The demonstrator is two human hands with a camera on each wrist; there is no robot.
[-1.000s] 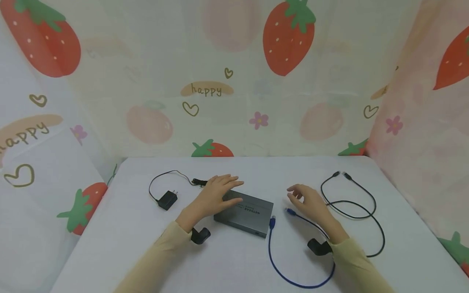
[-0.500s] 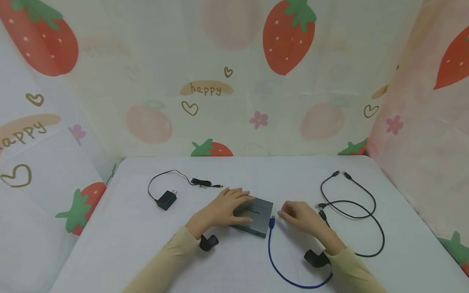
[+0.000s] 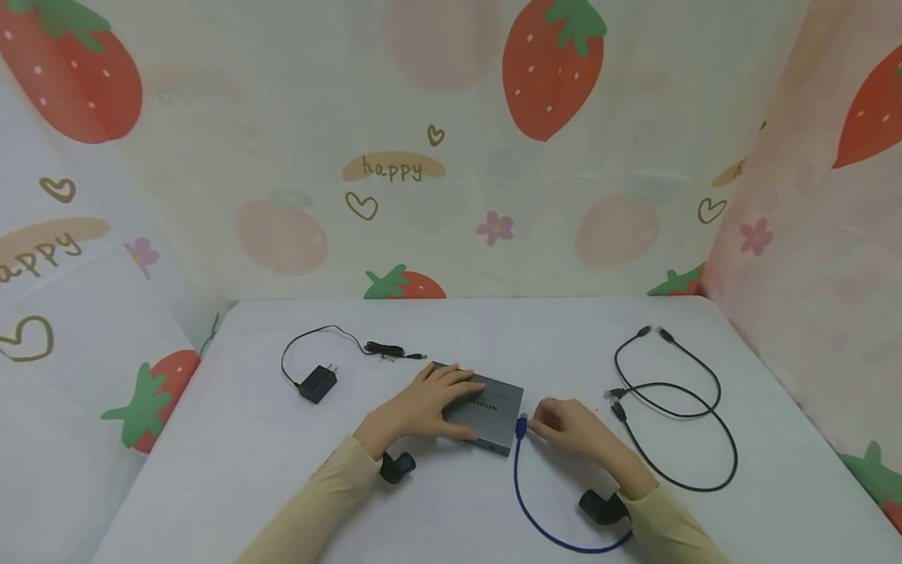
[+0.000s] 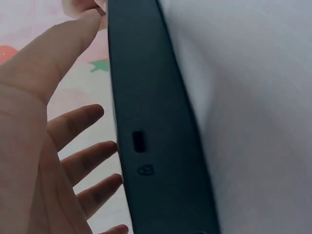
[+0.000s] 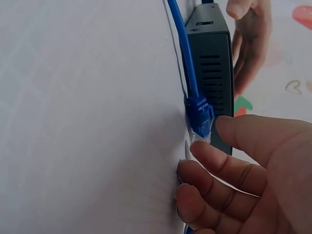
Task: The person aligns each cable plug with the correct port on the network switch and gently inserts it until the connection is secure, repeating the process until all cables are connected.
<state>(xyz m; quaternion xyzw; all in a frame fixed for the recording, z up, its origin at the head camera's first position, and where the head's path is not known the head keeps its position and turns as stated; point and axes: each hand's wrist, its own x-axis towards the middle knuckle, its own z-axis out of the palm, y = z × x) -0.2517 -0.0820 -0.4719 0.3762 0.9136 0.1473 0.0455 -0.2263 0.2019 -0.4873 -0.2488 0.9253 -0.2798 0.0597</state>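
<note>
A grey NETGEAR-marked box (image 3: 495, 415) lies on the table, its vented side and a slot showing in the wrist views. My left hand (image 3: 427, 407) is over its left part with fingers spread and thumb near the front edge. Beside the box's right end is a blue network cable (image 3: 557, 540) with its blue plug (image 5: 200, 114). My right hand (image 3: 574, 431) is at this plug, thumb and bent index fingertip close to its clear tip. Whether they touch it cannot be told. The cable's other end is hidden by the right hand and arm.
A black power adapter (image 3: 318, 384) with a thin, partly bundled cord (image 3: 384, 349) lies at the left. Black cables (image 3: 733, 439) with several plug ends lie looped at the right. A strawberry-printed cloth (image 3: 493, 172) hangs behind the white table (image 3: 211, 486).
My right hand has moved left and down to the blue plug beside the box, covering the cable's other end. My left hand has shifted right over the box.
</note>
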